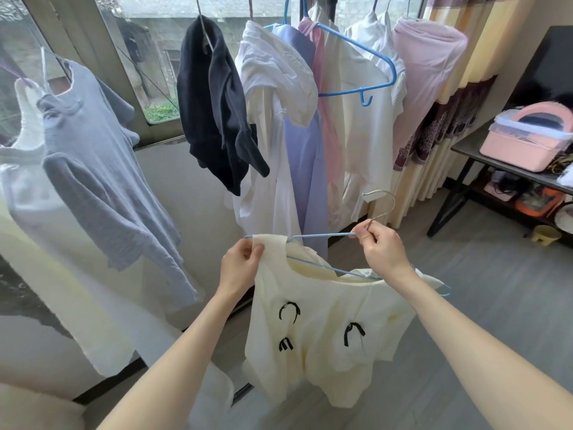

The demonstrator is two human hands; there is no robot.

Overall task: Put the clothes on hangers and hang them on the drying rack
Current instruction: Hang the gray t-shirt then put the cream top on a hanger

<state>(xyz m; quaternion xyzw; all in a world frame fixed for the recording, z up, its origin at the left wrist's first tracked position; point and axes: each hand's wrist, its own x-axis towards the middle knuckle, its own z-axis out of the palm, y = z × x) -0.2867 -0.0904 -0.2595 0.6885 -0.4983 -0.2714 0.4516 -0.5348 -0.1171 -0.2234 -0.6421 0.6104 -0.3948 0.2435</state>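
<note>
A cream shirt (322, 342) with black embroidered marks hangs in front of me on a light blue wire hanger (322, 236) with a metal hook. My left hand (240, 268) pinches the shirt's shoulder strap at the hanger's left end. My right hand (383, 246) grips the hanger at the base of its hook. The hanger's right arm runs inside the neckline and pokes out past the right shoulder. Above and behind hang several garments on hangers: a grey top (93, 169), a dark navy one (217, 103), and white, lilac and pink ones.
An empty blue hanger (372, 69) hangs among the clothes at the upper middle. A dark table (465, 150) at the right carries a pink box (527, 138), with clutter on its lower shelf. Patterned curtains (449, 119) hang beside it. The window is behind the clothes.
</note>
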